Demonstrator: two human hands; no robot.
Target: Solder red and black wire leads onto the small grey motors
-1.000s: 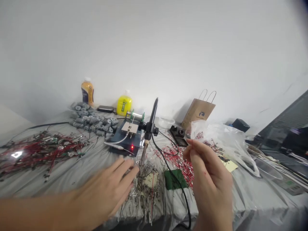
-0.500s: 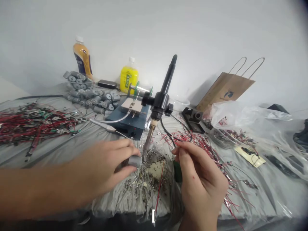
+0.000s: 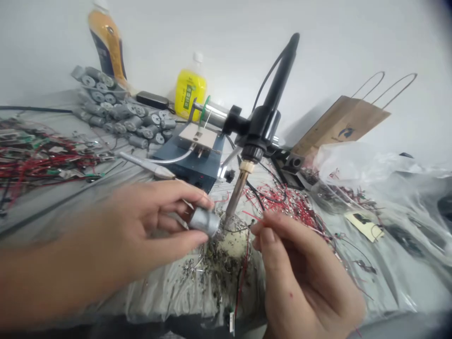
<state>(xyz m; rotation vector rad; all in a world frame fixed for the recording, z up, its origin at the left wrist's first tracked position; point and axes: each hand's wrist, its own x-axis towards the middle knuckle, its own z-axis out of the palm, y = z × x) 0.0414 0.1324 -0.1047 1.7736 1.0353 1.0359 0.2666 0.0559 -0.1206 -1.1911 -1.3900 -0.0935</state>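
My left hand grips a small grey cylindrical motor, holding it level just under the tip of the soldering iron. The iron hangs tip-down in a black clamp on a stand. My right hand is pinched on a thin dark wire that runs toward the motor's end beside the iron tip. Below both hands lies a patch of solder bits and wire scraps on the grey sheet.
A blue solder station with a solder spool stands behind the iron. Several grey motors are piled at back left, red wires at left and more red wires at right. Two bottles, a paper bag and plastic bags line the back.
The view has moved closer and lower. My left hand picked up a motor and raised it to the iron tip; my right hand came down beside it, pinched on the wire.
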